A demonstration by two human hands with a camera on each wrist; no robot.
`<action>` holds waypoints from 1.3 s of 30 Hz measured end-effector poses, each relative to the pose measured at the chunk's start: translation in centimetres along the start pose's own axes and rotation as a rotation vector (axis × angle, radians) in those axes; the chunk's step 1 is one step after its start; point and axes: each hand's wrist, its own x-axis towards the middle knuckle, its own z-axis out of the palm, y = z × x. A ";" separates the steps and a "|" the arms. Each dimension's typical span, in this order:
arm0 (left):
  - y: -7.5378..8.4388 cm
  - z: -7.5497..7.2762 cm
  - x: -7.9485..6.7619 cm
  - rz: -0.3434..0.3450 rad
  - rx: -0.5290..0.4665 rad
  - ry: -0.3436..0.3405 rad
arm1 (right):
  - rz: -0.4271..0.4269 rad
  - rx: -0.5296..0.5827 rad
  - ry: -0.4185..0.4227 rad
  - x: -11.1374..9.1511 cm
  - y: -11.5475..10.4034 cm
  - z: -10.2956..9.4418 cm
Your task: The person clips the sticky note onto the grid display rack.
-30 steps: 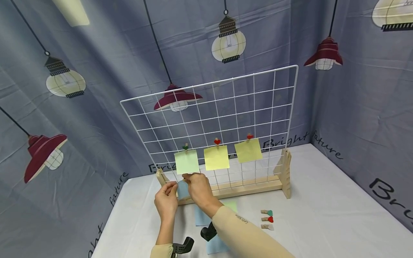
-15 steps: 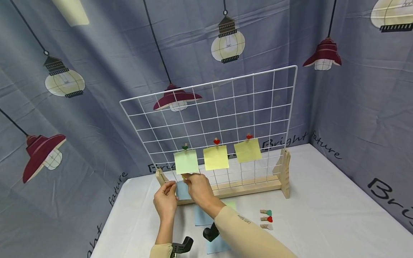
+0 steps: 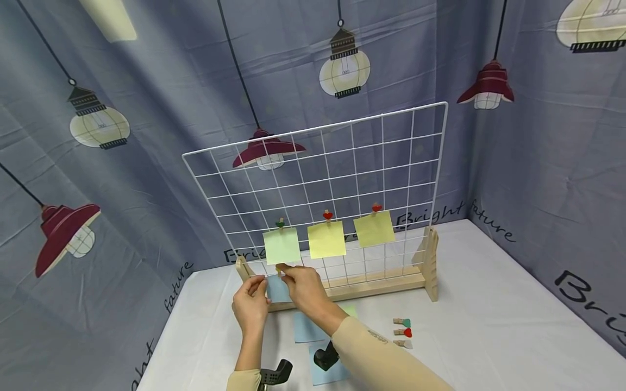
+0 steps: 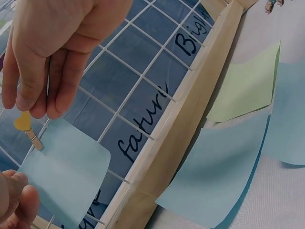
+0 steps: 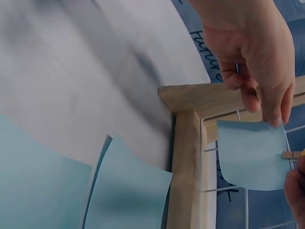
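A blue sticky note [image 3: 278, 289] lies against the lower left of the white wire grid [image 3: 313, 190]. My left hand [image 3: 250, 308] pinches its left corner between thumb and fingers. A small wooden clothespin [image 4: 34, 140] with a yellow heart [image 4: 22, 122] sits on the note's top edge at a wire. Just above it is my right hand [image 3: 309, 293], fingers fairly straight, with fingertips right at the heart. The heart shows almost whole in the left wrist view. Above hang a green note [image 3: 282, 246] and two yellow notes, each under a heart clothespin.
The grid stands in a wooden base [image 3: 376, 285] on a white table [image 3: 469, 326]. Blue notes [image 3: 307, 327] and a green note lie in front, partly beneath my right arm. Several clothespins [image 3: 403, 332] lie to the right. A patterned curtain [image 3: 161, 70] surrounds the table.
My right hand has shifted slightly right and down, and the yellow heart now shows at its fingertips. The left hand keeps its pinch on the blue sticky note.
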 end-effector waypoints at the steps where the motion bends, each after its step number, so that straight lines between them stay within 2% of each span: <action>1: 0.0 0.0 0.0 0.004 0.006 0.001 | 0.000 0.019 -0.003 -0.1 0.1 -0.1; 8: -0.1 -0.3 -0.2 0.025 0.031 0.023 | -0.016 0.103 -0.004 -0.7 0.7 -1.1; 17: 0.2 -0.9 -0.9 0.034 0.053 0.008 | -0.005 0.180 -0.053 -1.9 1.9 -3.7; 24: 1.2 -1.2 -2.7 0.034 0.036 -0.076 | 0.005 0.179 -0.078 -2.7 3.2 -6.3; 29: 1.5 -1.2 -3.8 0.049 0.071 -0.144 | 0.003 0.137 -0.084 -3.7 4.9 -8.1; 34: 1.6 -1.5 -5.0 0.079 0.119 -0.195 | 0.051 0.128 -0.108 -4.9 5.9 -9.9; 39: 1.8 -1.6 -5.8 0.109 0.115 -0.230 | 0.074 0.145 -0.132 -5.9 6.5 -11.6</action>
